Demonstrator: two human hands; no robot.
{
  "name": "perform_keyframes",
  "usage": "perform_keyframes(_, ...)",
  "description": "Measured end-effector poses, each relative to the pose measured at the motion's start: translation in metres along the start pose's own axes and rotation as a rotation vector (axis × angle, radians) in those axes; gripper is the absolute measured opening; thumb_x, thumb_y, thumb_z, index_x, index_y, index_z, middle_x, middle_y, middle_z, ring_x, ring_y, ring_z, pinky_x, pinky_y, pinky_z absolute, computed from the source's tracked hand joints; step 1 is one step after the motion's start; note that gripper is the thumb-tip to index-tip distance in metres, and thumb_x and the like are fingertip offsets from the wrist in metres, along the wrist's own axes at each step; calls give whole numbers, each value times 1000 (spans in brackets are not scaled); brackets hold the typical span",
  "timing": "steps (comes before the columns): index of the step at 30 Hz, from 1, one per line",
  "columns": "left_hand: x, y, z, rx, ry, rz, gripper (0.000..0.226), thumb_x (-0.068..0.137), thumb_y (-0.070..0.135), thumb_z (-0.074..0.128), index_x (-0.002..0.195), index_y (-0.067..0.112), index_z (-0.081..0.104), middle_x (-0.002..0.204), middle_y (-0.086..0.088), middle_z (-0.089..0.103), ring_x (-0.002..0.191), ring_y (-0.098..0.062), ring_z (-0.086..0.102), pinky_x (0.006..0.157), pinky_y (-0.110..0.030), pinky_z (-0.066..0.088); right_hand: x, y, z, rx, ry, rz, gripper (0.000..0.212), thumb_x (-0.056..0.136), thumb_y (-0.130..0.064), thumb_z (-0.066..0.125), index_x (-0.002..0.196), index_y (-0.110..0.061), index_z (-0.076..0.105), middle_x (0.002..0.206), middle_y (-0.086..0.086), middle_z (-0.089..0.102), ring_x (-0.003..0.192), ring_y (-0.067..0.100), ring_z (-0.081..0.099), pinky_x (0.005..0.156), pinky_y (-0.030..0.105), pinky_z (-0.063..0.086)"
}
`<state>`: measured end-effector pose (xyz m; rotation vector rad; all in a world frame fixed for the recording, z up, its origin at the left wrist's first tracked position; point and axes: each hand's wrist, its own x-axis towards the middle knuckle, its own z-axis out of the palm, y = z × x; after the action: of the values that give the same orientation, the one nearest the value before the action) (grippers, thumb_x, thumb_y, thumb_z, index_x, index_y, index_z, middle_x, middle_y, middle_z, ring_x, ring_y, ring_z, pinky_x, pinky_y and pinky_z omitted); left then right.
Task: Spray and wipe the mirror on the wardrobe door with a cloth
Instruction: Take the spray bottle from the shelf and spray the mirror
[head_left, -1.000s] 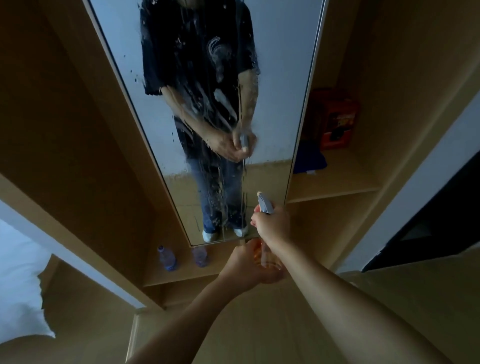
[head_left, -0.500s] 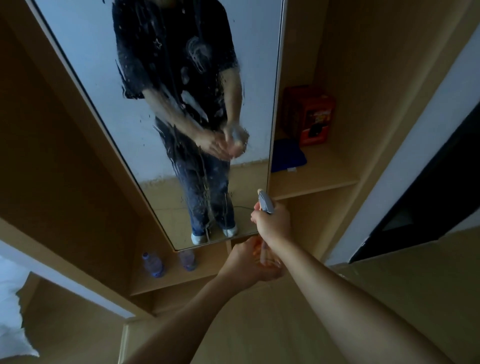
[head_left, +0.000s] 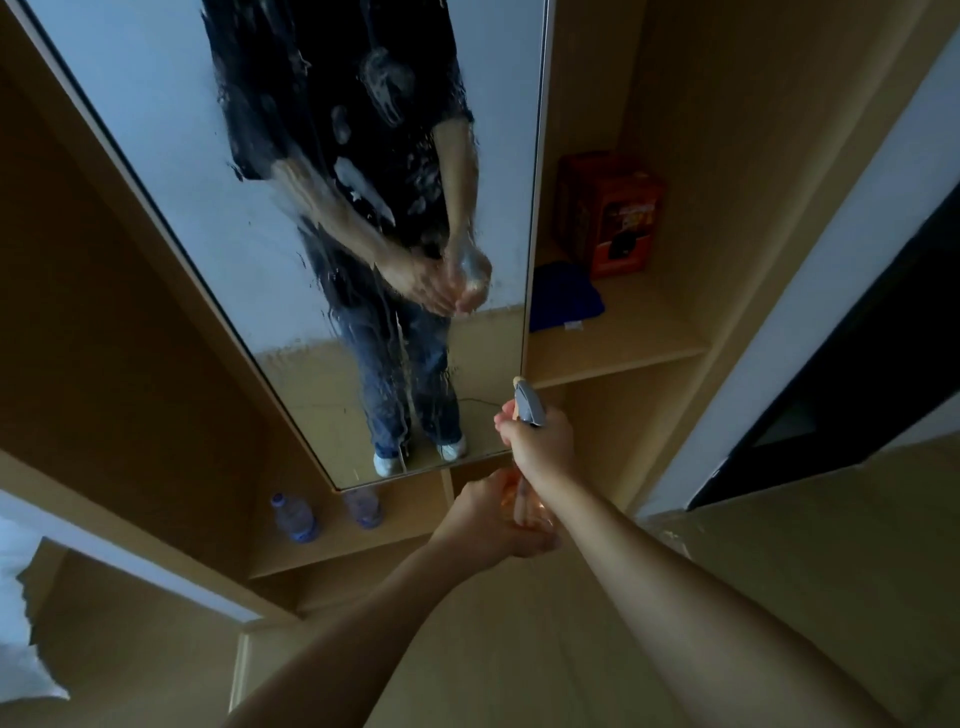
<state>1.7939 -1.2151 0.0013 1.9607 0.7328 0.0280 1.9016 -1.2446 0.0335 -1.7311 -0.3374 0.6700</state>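
We hold the spray bottle (head_left: 524, 499) with both hands at about 6 o'clock of the mirror (head_left: 156, 130), just below its bottom right corner. The right hand (head_left: 540, 441) grips the neck, its fingers curled round the trigger under the grey nozzle (head_left: 529, 406). The left hand (head_left: 491, 512) cups the bottle's orange body from below, fingers wrapped round it. We cannot tell whether the trigger is fully pressed.

The mirror, fixed to the wardrobe door, is already wet: droplets and runs cover its middle strip from 12 o'clock down to the bottom edge. The outer strips look drier. The blue cloth (head_left: 566, 296) lies on the shelf (head_left: 639, 348) at 3 o'clock of the mirror, in front of a red box (head_left: 608, 213). Neither hand touches it, so we judge the spraying step is near its end and the wiping step is not yet begun.

Risks from this position:

- The nozzle sits beside the mirror's right edge. A further squeeze may wet the shelf and the wardrobe wood rather than the glass.
- The runs are heading to the bottom edge. Delay may let liquid drip onto the lower shelf, where two water bottles (head_left: 293, 517) stand at 7 o'clock.
- Both hands are occupied. One must release the bottle before the cloth can be picked up; a careless release could drop it.
- Liquid left to dry may streak.
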Motion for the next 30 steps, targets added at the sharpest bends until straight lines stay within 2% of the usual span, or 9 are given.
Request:
perform_keyframes(3,6,-13,7,-8,7,-47,71,58,40,89,119,21,56,95,8,67,80,-6,65,57,-16,52,5,13,5,-22,-21,1,15,88,-11,65,102,-12,68,86,-1,64,70,4,56,46,3,38)
perform_keyframes(7,11,-28,17,-45,21,-96,71,60,37,90,120,20,55,93,11,63,79,-4,62,57,-14,50,16,33,13,-43,-24,40,13,88,-13,67,101,-13,68,83,-3,64,70,4,58,59,14,44)
perform_keyframes(10,17,-39,20,-24,32,-119,70,63,37,89,121,20,55,92,13,61,76,0,59,54,-10,44,23,47,22,-110,-9,29,2,87,-13,66,86,-15,66,75,-1,63,59,6,55,51,14,42)
perform_keyframes(12,21,-47,23,-6,40,-131,70,61,39,89,119,19,56,92,12,62,77,-1,59,57,-11,43,27,54,25,-141,-10,26,9,85,-10,65,78,-15,62,70,2,60,55,9,52,46,13,40)
perform_keyframes(17,27,-59,27,-17,41,-132,63,62,35,90,114,19,59,84,16,61,73,4,58,54,-6,40,33,64,30,-165,7,51,24,82,-3,61,68,-21,55,75,5,59,65,15,55,45,9,40)
perform_keyframes(20,28,-62,28,-36,24,-133,60,63,33,90,113,20,59,82,16,61,70,5,58,54,-6,41,36,69,32,-163,7,65,24,83,-5,61,69,-23,54,76,6,59,68,16,55,52,17,41)
perform_keyframes(24,28,-69,31,-70,28,-136,57,63,32,90,109,24,57,80,18,59,65,11,56,53,-6,39,38,75,34,-153,-48,64,12,85,-8,63,81,-18,59,68,-2,55,58,12,51,45,12,37)
perform_keyframes(27,23,-74,31,-80,63,-144,62,62,34,89,113,21,58,83,17,62,72,7,59,59,-11,46,34,77,41,-169,-99,16,4,90,-14,62,89,-17,63,68,-5,55,57,7,50,44,7,36)
perform_keyframes(30,17,-83,28,-105,101,-165,69,59,38,89,118,22,57,88,17,63,82,-1,63,71,-29,60,29,78,50,-152,-136,-1,6,86,-8,63,91,-11,65,71,-5,56,58,6,51,47,9,38)
